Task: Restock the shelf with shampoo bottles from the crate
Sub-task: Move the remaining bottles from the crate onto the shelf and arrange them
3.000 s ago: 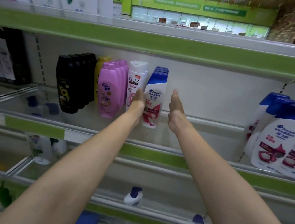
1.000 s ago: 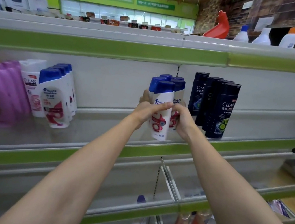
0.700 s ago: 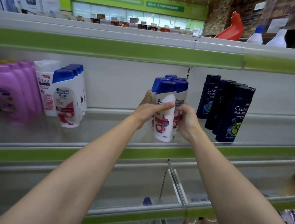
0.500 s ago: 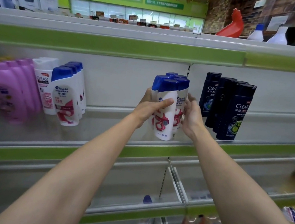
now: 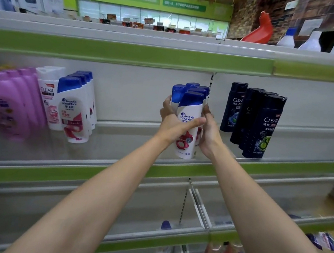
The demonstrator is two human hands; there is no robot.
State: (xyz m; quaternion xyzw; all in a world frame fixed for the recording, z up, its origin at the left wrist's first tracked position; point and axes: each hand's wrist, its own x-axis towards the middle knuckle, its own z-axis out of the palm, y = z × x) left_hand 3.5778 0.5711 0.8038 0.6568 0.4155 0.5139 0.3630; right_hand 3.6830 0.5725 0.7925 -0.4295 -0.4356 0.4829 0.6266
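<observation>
Both hands clasp a cluster of white, blue-capped shampoo bottles [image 5: 190,116] standing upright near the front edge of the shelf [image 5: 112,174]. The left hand [image 5: 172,122] wraps the cluster's left side, thumb laid across the front bottle's label; the right hand [image 5: 208,130] presses its right side, fingers curled against the bottles. Dark bottles [image 5: 254,121] stand just right of them. Toward the shelf's left end stand matching white bottles [image 5: 76,109] and purple bottles [image 5: 13,100].
</observation>
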